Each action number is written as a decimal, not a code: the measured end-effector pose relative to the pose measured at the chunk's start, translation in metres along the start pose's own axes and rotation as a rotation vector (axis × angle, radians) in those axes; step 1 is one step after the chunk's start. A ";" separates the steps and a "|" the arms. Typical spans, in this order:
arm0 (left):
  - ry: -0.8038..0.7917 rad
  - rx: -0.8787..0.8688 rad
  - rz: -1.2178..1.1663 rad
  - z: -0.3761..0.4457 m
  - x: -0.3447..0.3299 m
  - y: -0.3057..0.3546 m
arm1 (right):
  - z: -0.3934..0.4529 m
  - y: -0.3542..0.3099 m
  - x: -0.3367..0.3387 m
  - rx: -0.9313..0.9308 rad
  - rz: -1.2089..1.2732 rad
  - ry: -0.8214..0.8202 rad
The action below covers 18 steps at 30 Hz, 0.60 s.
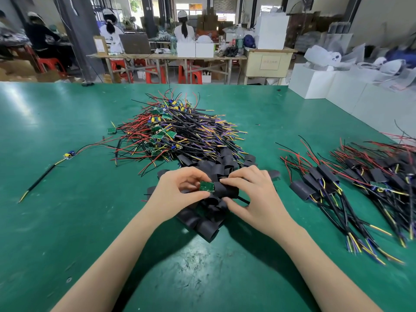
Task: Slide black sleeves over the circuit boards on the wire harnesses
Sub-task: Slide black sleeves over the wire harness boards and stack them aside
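My left hand [180,188] pinches a small green circuit board [206,186] between thumb and fingers. My right hand [252,194] grips a black sleeve [227,191] whose open end meets the board's right edge, with part of the board inside. A black cable [244,200] leaves the sleeve's right end under my right hand. Both hands hover over a heap of loose black sleeves [207,219] near the table's front middle.
A large pile of bare wire harnesses [180,134] lies behind the hands on the green table [67,199]. Sleeved harnesses [351,188] lie at the right. One lone harness [67,155] lies at the left. White boxes [337,86] stand at the far right.
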<state>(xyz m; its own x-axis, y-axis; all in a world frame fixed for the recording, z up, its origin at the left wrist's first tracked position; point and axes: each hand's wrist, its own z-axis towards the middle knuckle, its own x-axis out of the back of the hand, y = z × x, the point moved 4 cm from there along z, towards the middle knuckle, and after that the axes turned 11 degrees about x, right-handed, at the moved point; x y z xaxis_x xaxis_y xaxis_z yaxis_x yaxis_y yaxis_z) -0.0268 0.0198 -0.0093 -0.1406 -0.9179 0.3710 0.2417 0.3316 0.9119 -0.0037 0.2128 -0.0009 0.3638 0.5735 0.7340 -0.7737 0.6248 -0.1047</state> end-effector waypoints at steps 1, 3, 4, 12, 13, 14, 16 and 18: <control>0.002 0.005 -0.005 0.000 0.000 0.001 | 0.000 0.000 0.000 -0.012 0.019 -0.004; -0.005 0.023 -0.027 0.000 0.001 0.003 | 0.000 0.001 0.001 -0.027 0.038 -0.004; -0.018 0.035 -0.046 -0.001 0.001 0.004 | 0.001 0.001 0.001 -0.028 0.036 -0.003; -0.056 0.180 -0.165 -0.003 0.000 0.003 | 0.002 0.001 0.003 0.019 -0.034 0.050; -0.058 0.207 -0.183 -0.003 0.000 0.002 | 0.002 0.001 0.003 0.030 -0.050 0.057; -0.060 0.232 -0.193 -0.003 -0.001 0.001 | 0.003 0.000 0.003 0.040 -0.066 0.062; -0.075 0.270 -0.210 -0.003 -0.002 0.000 | 0.004 -0.001 0.003 0.059 -0.095 0.063; -0.097 0.302 -0.246 -0.004 -0.004 0.000 | 0.005 -0.002 0.003 0.080 -0.127 0.059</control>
<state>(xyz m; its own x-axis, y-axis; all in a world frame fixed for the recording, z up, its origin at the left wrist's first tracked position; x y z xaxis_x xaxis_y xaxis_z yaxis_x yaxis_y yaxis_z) -0.0228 0.0226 -0.0116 -0.2526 -0.9579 0.1367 -0.1017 0.1668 0.9807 -0.0033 0.2110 0.0047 0.4896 0.5237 0.6972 -0.7574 0.6516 0.0425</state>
